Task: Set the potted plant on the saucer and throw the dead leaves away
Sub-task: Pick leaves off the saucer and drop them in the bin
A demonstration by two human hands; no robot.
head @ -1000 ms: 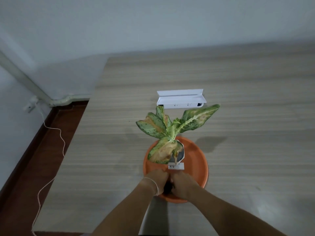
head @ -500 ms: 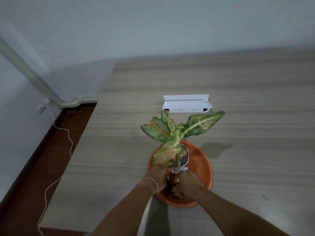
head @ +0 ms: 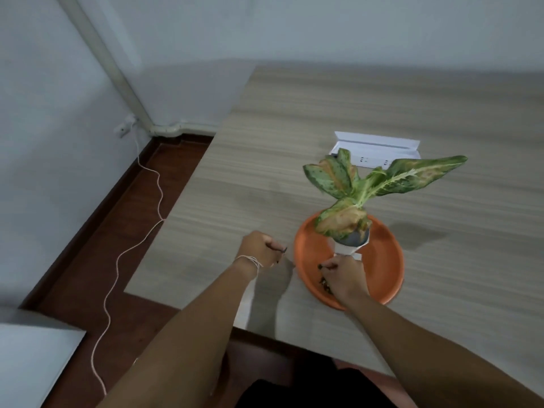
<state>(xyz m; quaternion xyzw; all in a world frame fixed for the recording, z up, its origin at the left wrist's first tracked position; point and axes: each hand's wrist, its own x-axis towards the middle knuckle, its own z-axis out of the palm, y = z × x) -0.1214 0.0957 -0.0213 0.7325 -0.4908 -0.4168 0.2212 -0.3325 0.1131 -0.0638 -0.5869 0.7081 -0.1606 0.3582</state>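
Observation:
The potted plant (head: 382,181) has speckled green leaves, some browned, and stands in a small white pot (head: 351,244) on the orange saucer (head: 385,260). My left hand (head: 260,250) is over the table just left of the saucer, fingers pinched on a small dark leaf scrap (head: 283,249). My right hand (head: 344,278) rests inside the saucer at the pot's base, fingertips closed on dark leaf bits. More dark crumbs (head: 323,282) lie in the saucer under that hand.
A white open box (head: 379,150) lies on the wooden table (head: 294,148) behind the plant. The table's left edge drops to a brown floor with a thin white cable (head: 132,248). A white surface (head: 29,363) sits at the lower left.
My left hand has left the pot's base and moved left, off the saucer, with a dark scrap in its fingers. My right hand stays in the saucer. The view has swung left.

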